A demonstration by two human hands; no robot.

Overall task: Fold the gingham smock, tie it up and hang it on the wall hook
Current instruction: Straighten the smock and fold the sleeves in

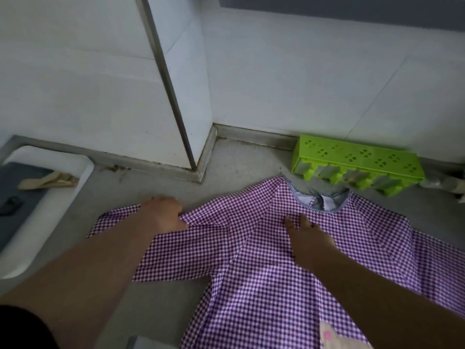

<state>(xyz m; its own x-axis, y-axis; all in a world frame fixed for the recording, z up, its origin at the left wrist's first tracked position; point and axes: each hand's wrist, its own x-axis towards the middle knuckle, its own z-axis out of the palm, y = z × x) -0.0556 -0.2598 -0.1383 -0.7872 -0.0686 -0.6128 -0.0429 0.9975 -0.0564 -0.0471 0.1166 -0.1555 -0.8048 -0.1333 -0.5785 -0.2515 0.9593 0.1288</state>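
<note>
While flat, smock (264, 260) under fingers (293, 222)

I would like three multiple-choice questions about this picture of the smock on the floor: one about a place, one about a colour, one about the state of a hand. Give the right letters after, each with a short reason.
1. Where does the green plastic rack stand?
A. against the wall, just beyond the smock's neckline
B. on top of the smock
C. inside the white tray

2. What colour is the gingham smock?
A. red and white
B. purple and white
C. blue and yellow

3. What does the left hand do?
A. hangs free in the air
B. lies flat on the bare floor
C. pinches a fold of the smock's sleeve

Answers:
1 A: the rack stands at the wall's base, behind the collar.
2 B: the checks are purple on white.
3 C: the cloth bunches under its fingers, while the right hand lies flat on the smock.
</note>
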